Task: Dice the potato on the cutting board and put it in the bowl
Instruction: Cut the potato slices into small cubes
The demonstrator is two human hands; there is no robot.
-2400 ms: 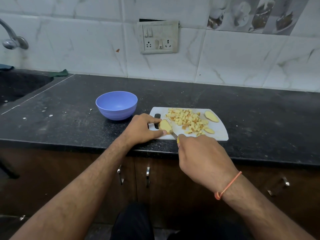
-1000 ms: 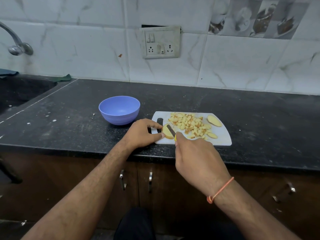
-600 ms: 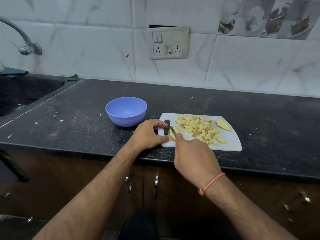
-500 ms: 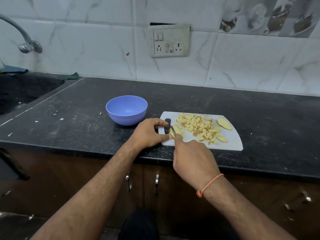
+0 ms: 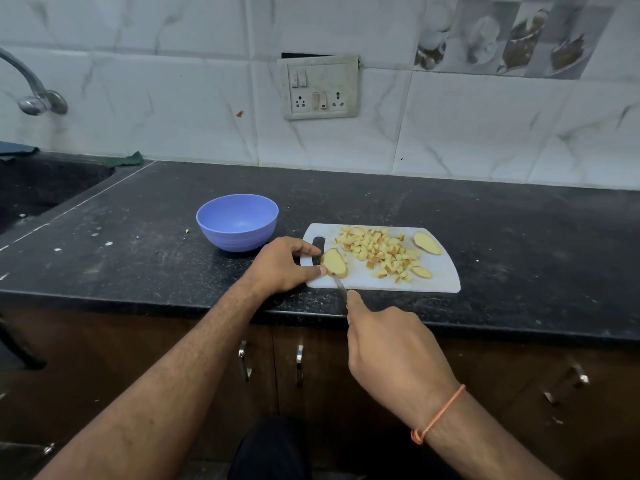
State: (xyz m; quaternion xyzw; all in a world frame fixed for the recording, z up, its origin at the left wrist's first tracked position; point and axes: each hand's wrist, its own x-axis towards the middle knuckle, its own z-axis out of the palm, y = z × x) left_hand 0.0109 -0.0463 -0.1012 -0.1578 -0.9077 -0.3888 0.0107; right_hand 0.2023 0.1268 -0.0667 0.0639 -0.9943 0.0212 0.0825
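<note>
Left of centre frame, the empty bowl (image 5: 237,221) sits on the table. The left hand (image 5: 282,263) pinches a potato slice (image 5: 334,262) at the cutting board's (image 5: 440,277) left end. Just below it, the right hand (image 5: 391,344) grips a knife (image 5: 338,285) whose blade angles up-left into the slice's near edge. Diced pieces (image 5: 377,251) lie mid-board.

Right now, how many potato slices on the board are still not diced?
3. One slice lies at the board's left end, held by the left hand; one at the far right corner; a smaller one beside the diced pile, which may hide more.
</note>
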